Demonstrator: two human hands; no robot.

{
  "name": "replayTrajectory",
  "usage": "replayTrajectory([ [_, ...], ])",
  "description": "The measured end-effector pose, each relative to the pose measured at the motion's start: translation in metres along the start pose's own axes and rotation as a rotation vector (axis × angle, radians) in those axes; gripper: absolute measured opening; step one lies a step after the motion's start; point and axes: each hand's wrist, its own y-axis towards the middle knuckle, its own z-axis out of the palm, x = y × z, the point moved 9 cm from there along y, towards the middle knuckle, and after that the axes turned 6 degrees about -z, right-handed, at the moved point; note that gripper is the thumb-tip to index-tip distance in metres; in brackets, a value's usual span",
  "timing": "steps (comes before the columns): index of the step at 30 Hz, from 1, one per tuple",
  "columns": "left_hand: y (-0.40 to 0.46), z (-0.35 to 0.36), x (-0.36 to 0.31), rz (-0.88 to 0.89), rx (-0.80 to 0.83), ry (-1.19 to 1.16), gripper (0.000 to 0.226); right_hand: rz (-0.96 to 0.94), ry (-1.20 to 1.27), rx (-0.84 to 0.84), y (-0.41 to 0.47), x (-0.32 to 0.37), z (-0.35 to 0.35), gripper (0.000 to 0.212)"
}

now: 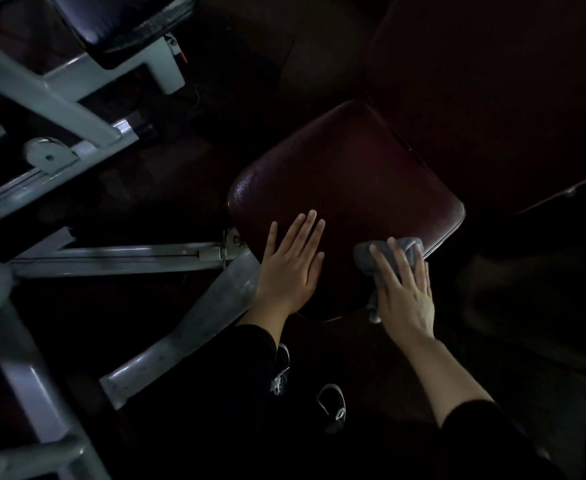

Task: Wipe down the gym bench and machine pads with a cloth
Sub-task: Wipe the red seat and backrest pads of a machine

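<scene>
Setting: dim gym floor (167, 174), seen from above; most detail lost in shadow.
Seat pad (347, 188): dark red, rounded corners, centre of view, tilted diagonally; sheen on its left corner.
Back pad (492, 81): larger dark red surface, far right, just beside the seat pad's far-right edge.
Frame (118, 256): pale grey metal bars, left half of view; one horizontal bar meets the seat pad's left edge, another bar slopes down toward the near left.
Black pad (118, 26): far left, mounted on the grey frame, well apart from the seat pad.
Left hand (291, 265): flat on the near-left part of the seat pad, palm down, fingers straight and close together, pointing far; holds nothing.
Right hand (404, 289): palm down on the cloth, fingers straight and slightly spread, pressing it onto the seat pad's near-right edge.
Cloth (385, 254): grey, bunched; lies under the right fingers, part showing beyond the fingertips, a tail hanging off the pad edge beside the thumb.
Sleeves (475, 431): black, on both forearms, wrists bare.
Shoes (333, 407): dark with white trim, on the floor near the seat pad, between the two arms.
Right edge: pale objects partly in view; cannot tell what they are.
</scene>
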Motion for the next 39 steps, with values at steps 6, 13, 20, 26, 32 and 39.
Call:
replayTrajectory([
  [6, 0.001, 0.0, 0.001, -0.008, -0.011, -0.005, 0.054, 0.075, 0.028, -0.049, 0.018, 0.043, 0.006, 0.051],
  [13, 0.0, 0.001, 0.001, 0.016, -0.011, -0.041, 0.054, -0.094, -0.021, 0.018, -0.027, 0.014, 0.009, 0.06],
  [20, 0.001, -0.001, 0.002, 0.007, -0.005, -0.037, 0.053, 0.09, -0.002, -0.029, 0.031, 0.035, -0.001, 0.05],
  [26, -0.002, -0.012, 0.01, 0.091, 0.005, -0.139, 0.053, -0.234, -0.101, -0.058, -0.021, 0.065, 0.008, 0.056],
  [32, 0.005, -0.026, 0.055, 0.077, -0.033, 0.002, 0.054, -0.265, -0.122, -0.116, -0.003, 0.047, -0.01, 0.044],
  [39, 0.012, -0.019, 0.072, 0.063, 0.011, 0.027, 0.06, -0.158, -0.026, -0.15, 0.033, 0.09, -0.001, 0.043],
])
